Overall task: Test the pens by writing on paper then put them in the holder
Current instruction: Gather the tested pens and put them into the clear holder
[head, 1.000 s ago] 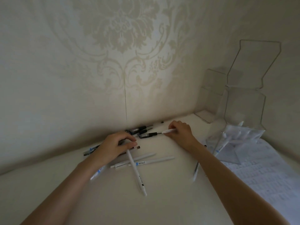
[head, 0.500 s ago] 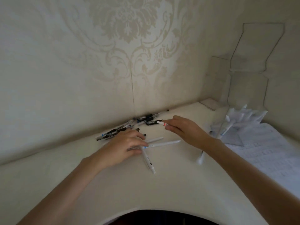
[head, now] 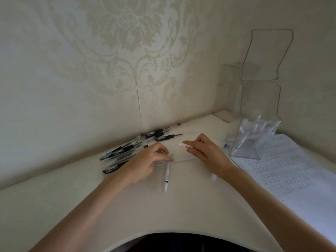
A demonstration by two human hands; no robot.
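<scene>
Cream desk [head: 181,215] fills the lower half and runs into a wall corner. On its right edge lies the paper [head: 294,179], a printed sheet flat beside the right forearm; likely parked there so a test scribble needs only a short swing of the hand.

The clear holder [head: 260,100] stands in the corner, touching the paper's far edge. Several white pens already lean in its lower compartment, so part of the batch looks done. The dark pens [head: 131,148] are heaped against the wall on the left, well apart from the holder (untested stock, I'd guess, kept on the other side from the finished ones).

The left hand [head: 151,164] lies palm down, fingers curled over loose pens in mid-desk. A white pen [head: 167,176] sticks out from under it toward the camera. Whether it pinches that pen or only rests on it, cannot tell.

The right hand [head: 207,153] hovers just off the desk, thumb and forefinger pinching the red-banded pen [head: 185,145]. The banded end pokes out left, and the barrel runs back under the palm. That is a pick-up hold, not a writing one; it needs turning before tip meets paper. This pen is neither tested nor stored.
</scene>
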